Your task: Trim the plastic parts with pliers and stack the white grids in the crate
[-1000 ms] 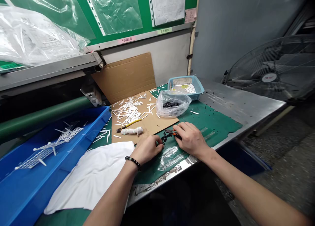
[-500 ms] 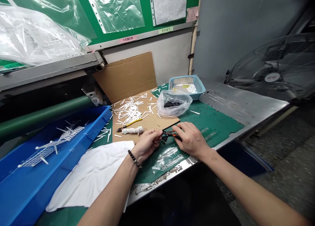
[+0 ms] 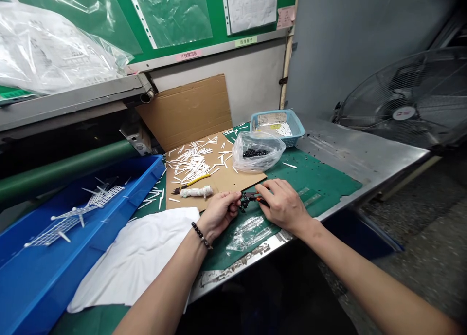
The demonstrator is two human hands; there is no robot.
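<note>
My left hand (image 3: 223,209), with a bead bracelet on its wrist, pinches a small cluster of black plastic parts (image 3: 243,205). Closed around a pair of orange-handled nippers (image 3: 258,197) is my right hand (image 3: 286,203). The nippers' jaws point left and meet the black cluster; whether they touch a part I cannot tell. Both hands are above the green mat (image 3: 328,179) near the table's front edge. Just beyond them stands an open clear plastic bag (image 3: 270,160) with black pieces inside.
White sticks (image 3: 193,164) lie heaped on cardboard (image 3: 233,179), by yellow-handled pliers (image 3: 197,180) and a white-wrapped bundle (image 3: 197,192). A light-blue basket (image 3: 297,130) stands behind the bag. On the left are a blue bin (image 3: 91,257) with white lattice pieces and a white cloth (image 3: 138,257).
The nippers and fingers have shifted only very slightly at the black cluster. Both hands keep their hold, and the view has tilted a little.
</note>
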